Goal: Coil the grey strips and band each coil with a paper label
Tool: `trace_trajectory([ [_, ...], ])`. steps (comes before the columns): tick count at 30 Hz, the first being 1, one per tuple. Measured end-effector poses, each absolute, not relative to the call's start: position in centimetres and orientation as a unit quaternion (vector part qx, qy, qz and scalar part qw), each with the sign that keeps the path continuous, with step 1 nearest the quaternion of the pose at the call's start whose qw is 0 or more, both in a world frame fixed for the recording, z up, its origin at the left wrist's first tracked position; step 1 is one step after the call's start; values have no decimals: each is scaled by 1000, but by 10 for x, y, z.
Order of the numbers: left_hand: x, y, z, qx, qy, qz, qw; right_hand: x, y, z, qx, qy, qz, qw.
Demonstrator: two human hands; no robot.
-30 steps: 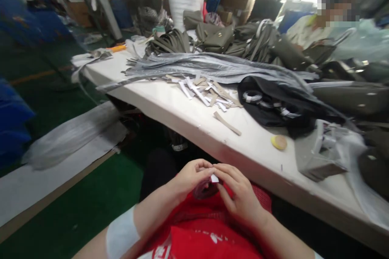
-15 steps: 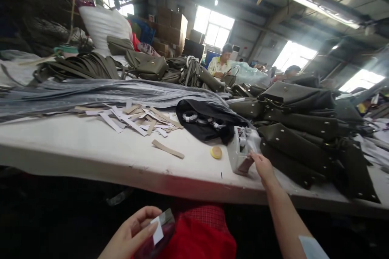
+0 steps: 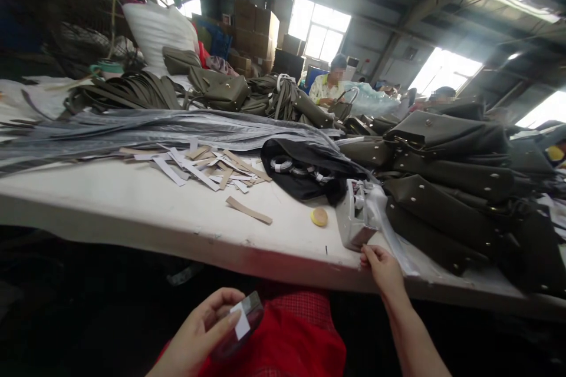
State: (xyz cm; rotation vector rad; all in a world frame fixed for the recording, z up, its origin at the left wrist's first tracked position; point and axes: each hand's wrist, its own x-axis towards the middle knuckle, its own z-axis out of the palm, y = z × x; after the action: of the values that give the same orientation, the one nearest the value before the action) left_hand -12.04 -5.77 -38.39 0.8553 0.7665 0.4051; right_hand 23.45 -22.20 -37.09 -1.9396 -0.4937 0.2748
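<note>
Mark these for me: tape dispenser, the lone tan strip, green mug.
Tape dispenser (image 3: pixel 354 222), head view: middle of its body.
Lone tan strip (image 3: pixel 249 210), head view: midway along its length.
Green mug (image 3: pixel 111 69), head view: its outer wall.

Worktop (image 3: pixel 110 200): white, smooth, low sheen, faint red reflection at the near edge. Dark rolled bundle (image 3: pixel 253 301) in the left grip: smooth, slightly glossy, material unclear; its white label (image 3: pixel 242 325) reads as matt paper. Grey dispenser (image 3: pixel 348 230): smooth hard plastic by the look. Clear sheet (image 3: pixel 400 250) next to it: glossy plastic film. Olive bags (image 3: pixel 437 224): leather-like, smooth, soft sheen, with shiny metal-look studs (image 3: pixel 494 176). Long grey strips (image 3: pixel 177 126): streaky gloss, plastic-like. Loose short strips (image 3: pixel 170 171): matt, paper-like, white and tan. Black pouch (image 3: pixel 289 184): matt, cloth-like. Garment (image 3: pixel 305 344): red cloth, matt. Cartons (image 3: pixel 256 29): matt cardboard.
</note>
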Motion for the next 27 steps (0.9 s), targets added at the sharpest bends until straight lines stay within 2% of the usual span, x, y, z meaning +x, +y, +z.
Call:
trace_trajectory([
  [3, -117, -57, -384, 428, 376, 217, 793, 201, -209, -367, -793, -267, 157, 524],
  [7, -114, -60, -379, 463, 386, 255, 756, 127, -175, -356, -714, -377, 318, 497],
  [12, -120, -64, -377, 497, 400, 319, 700, 51, -143, -351, -625, -422, 483, 445],
  [17, -129, -66, -372, 514, 410, 355, 665, 26, -130, -357, -604, -418, 531, 422],
  [27, -130, -67, -372, 544, 438, 357, 621, 30, -119, -375, -565, -401, 603, 394],
])
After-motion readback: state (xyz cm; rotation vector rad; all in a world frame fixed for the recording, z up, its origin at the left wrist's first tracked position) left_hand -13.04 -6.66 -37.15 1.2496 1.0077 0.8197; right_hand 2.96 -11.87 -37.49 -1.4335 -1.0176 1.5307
